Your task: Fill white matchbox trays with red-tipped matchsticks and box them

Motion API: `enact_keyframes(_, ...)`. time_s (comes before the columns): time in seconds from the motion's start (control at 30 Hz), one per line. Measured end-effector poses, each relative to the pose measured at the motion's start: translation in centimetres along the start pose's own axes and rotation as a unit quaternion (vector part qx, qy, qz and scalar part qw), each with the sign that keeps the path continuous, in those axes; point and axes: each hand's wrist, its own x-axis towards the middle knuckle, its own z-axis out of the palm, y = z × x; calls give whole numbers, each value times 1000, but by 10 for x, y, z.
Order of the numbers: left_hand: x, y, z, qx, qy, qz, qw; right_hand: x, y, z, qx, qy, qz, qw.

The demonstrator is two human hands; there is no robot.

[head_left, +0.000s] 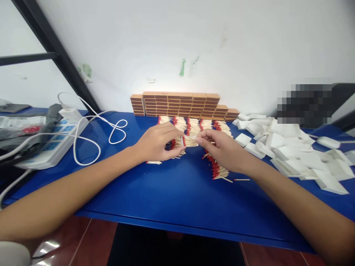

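My left hand [162,142] holds a small white tray [183,140] between thumb and fingers, above the table. Matches [190,140] with red heads lie in the tray, their heads toward my left hand. At the tray's right end, my right hand [215,146] pinches the pale ends of matches. Behind and beneath both hands, rows of red-headed matches [193,125] lie on the blue table [172,192]. More matches [219,170] lie just below my right hand, with a single match [242,180] to their right.
Stacked matchboxes [177,105] stand along the wall. White empty trays [299,147] are heaped at the right, near a white cable with an oblong white device [328,142]. A power strip [59,138], white cables [95,146] and a grey bag [41,125] lie at the left.
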Motion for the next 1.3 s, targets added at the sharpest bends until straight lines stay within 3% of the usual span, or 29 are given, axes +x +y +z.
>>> enact_keyframes(0.13, -1, 0, 0, -1, -4, -5, 1000, 2, 5, 3, -101, 86, -110, 985)
enact_keyframes(0.23, -1, 0, -1, -2, -8, -12, 1000, 2, 6, 3, -138, 105, -159, 972)
enact_keyframes(0.47, 1, 1, -1, -1, -17, -16, 1000, 2, 11, 5, -155, 75, -178, 969)
enact_keyframes(1.3, 1, 2, 0, -9, -11, -14, 1000, 1, 9, 4, -186, 81, -197, 959)
